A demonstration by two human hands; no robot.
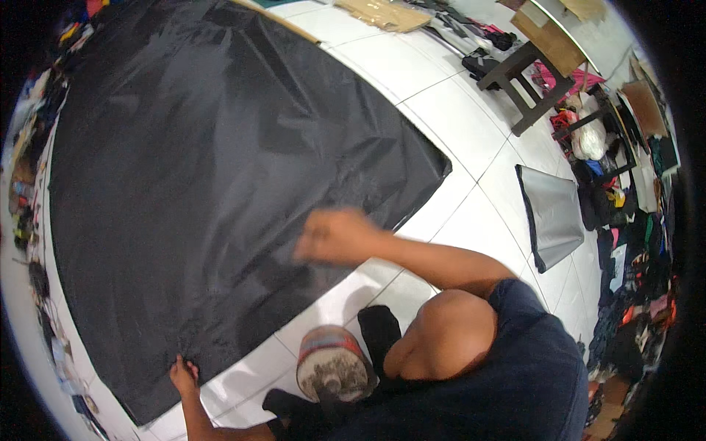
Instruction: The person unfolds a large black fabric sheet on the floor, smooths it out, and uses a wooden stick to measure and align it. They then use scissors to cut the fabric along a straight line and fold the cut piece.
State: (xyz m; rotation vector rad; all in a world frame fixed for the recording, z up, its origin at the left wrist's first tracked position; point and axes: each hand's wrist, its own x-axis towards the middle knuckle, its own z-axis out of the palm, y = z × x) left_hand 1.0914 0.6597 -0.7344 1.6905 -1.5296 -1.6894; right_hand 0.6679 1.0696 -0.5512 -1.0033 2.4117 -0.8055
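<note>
Your dark navy cloth shirt (537, 345) is nearest. Broad, creased black sheet (176, 169) lies on white tiled floor (426, 70). Your left hand (185, 374) pinches its near edge; right hand (340, 237) blurred over it, grip unclear.

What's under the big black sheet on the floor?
White floor tiles show beside the black sheet, and a tan strip runs along its far edge; I can't tell whether that goes underneath. Whatever lies beneath the sheet is covered.

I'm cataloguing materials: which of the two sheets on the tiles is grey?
The small grey sheet, at the picture's right; the other, the large black sheet, fills much of the left.
</note>
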